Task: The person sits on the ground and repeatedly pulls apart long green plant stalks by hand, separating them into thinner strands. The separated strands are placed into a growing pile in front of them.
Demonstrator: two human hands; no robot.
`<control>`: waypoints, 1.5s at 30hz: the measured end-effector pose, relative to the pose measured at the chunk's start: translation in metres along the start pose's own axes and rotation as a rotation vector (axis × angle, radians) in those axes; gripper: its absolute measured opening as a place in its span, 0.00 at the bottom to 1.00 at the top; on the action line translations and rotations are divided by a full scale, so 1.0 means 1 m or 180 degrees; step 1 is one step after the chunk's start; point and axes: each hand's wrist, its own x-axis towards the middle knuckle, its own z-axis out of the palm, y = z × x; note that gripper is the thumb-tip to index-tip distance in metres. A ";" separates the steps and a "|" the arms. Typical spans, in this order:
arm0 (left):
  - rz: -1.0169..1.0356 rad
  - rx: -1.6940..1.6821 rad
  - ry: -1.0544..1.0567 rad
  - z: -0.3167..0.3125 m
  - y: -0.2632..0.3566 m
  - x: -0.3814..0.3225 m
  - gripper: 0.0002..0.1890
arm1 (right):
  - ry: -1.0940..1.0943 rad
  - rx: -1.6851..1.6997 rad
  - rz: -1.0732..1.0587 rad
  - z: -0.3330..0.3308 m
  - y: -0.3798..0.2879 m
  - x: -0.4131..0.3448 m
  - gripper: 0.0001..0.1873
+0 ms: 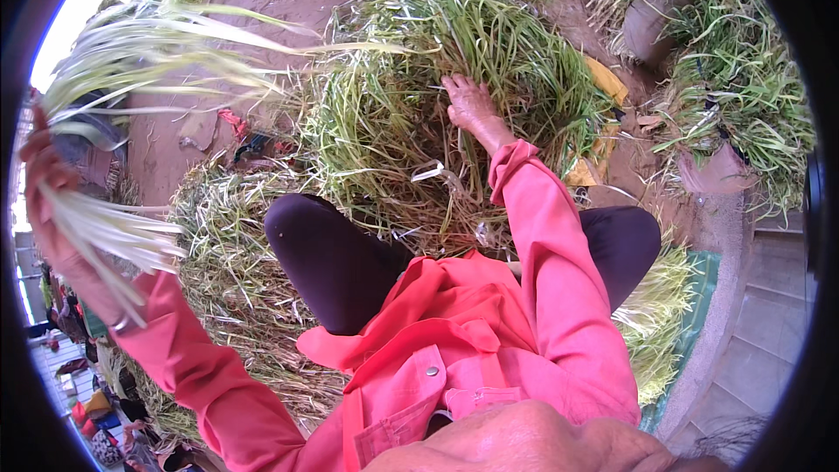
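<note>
Raised at the far left, my left hand (49,177) grips a bunch of long leafy stalks (111,219). Their pale white ends stick out below the fist, and the blurred green leaves fan out above it, over the ground. A large loose heap of green leafy stalks (387,105) lies in front of my bent legs. My right hand (473,105) rests on the middle of this heap, with its fingers spread and touching the leaves. Lower in the heap, under the right wrist, a pale strip (429,172) lies among tangled, drier stems.
Drier cut stalks (229,269) are spread beside my left knee. At lower right, pale trimmed stalks (655,341) lie on a green sheet (698,301) beside grey tiles (763,321). More leafy bundles (747,78) lie at upper right. Yellow sheeting (593,151) edges the heap; red cloth (233,123) lies left.
</note>
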 end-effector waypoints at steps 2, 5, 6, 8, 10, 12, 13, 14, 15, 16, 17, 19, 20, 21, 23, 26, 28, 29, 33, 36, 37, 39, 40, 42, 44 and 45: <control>0.0411 0.0861 -0.0191 0.004 0.024 0.006 0.24 | -0.0193 0.0025 0.0173 -0.001 -0.014 -0.004 0.25; 0.0822 0.1033 0.0274 -0.022 -0.008 0.020 0.24 | -0.0577 -0.0114 0.0044 -0.003 -0.062 -0.024 0.28; 0.0748 0.1116 0.0358 -0.038 -0.035 0.028 0.24 | -0.0733 -0.0153 -0.0037 -0.006 -0.075 -0.034 0.32; 0.0593 0.1277 0.0520 -0.069 -0.098 0.043 0.23 | -0.0756 0.0430 -0.0126 -0.011 -0.090 -0.054 0.31; -0.0287 0.0452 -0.0720 -0.096 -0.165 0.062 0.22 | -0.0984 0.0614 -0.0287 -0.019 -0.088 -0.068 0.28; -0.0247 -0.0105 0.0706 -0.113 -0.226 0.069 0.21 | -0.1142 0.1174 -0.0351 -0.029 -0.070 -0.073 0.24; -0.0430 -0.0162 0.0643 -0.118 -0.251 0.071 0.17 | -0.1177 0.1569 -0.0390 -0.034 -0.054 -0.071 0.22; -0.0732 -0.0246 0.0313 -0.122 -0.272 0.076 0.13 | -0.0526 0.1977 -0.0357 -0.040 -0.035 -0.066 0.18; -0.0719 -0.0082 0.0641 -0.125 -0.290 0.074 0.11 | 0.0048 0.2172 0.0382 -0.041 -0.021 -0.065 0.13; -0.0888 -0.0153 0.0778 -0.128 -0.300 0.075 0.11 | 0.0291 0.2753 0.0803 -0.043 -0.001 -0.061 0.09; -0.1109 -0.0232 0.1064 -0.130 -0.308 0.072 0.11 | 0.0759 0.3186 0.1297 -0.040 0.015 -0.061 0.06; -0.1083 -0.0004 0.0951 -0.132 -0.318 0.074 0.11 | 0.1128 0.3958 0.1942 -0.027 0.039 -0.067 0.05; -0.1030 -0.0004 0.0874 -0.132 -0.321 0.073 0.12 | 0.0936 0.3944 0.1981 -0.016 0.043 -0.068 0.06; -0.0987 0.0311 0.1136 -0.132 -0.320 0.073 0.13 | 0.0743 0.3913 0.2092 -0.002 0.045 -0.074 0.06; -0.0832 0.0738 0.1589 -0.130 -0.322 0.073 0.12 | 0.0302 0.3959 0.1743 0.027 0.036 -0.072 0.06; -0.0768 0.0182 0.1296 -0.126 -0.319 0.069 0.09 | 0.0764 0.2915 0.1463 0.061 0.009 -0.064 0.11; -0.0803 0.0043 0.1483 -0.125 -0.318 0.067 0.08 | 0.0639 0.2290 0.1474 0.073 -0.004 -0.059 0.13; -0.0801 -0.0158 0.1565 -0.125 -0.320 0.065 0.07 | 0.0481 0.2099 0.1545 0.075 -0.008 -0.057 0.14; -0.0924 -0.0731 0.1377 -0.133 -0.317 0.065 0.05 | 0.0887 0.2989 0.1300 0.077 -0.009 -0.057 0.12; -0.1002 -0.1014 0.1230 -0.137 -0.319 0.067 0.05 | 0.0541 0.3663 0.1554 0.069 -0.005 -0.063 0.10; -0.1037 -0.1076 0.1136 -0.137 -0.319 0.067 0.05 | 0.0385 0.3932 0.1699 0.063 -0.005 -0.066 0.10; -0.1010 -0.0881 0.1264 -0.137 -0.321 0.067 0.05 | 0.0354 0.3978 0.1551 0.043 -0.007 -0.067 0.10; -0.0992 -0.0831 0.1287 -0.137 -0.322 0.067 0.05 | 0.0246 0.4143 0.1496 0.030 -0.008 -0.069 0.11; -0.0973 -0.0847 0.1228 -0.136 -0.323 0.067 0.06 | 0.0093 0.4582 0.1423 -0.002 -0.012 -0.075 0.11; -0.0965 -0.0780 0.1342 -0.136 -0.323 0.067 0.06 | -0.0041 0.4949 0.0907 -0.032 -0.018 -0.079 0.10; -0.0941 -0.0800 0.1425 -0.136 -0.324 0.068 0.06 | -0.0136 0.5166 0.0556 -0.044 -0.020 -0.082 0.10</control>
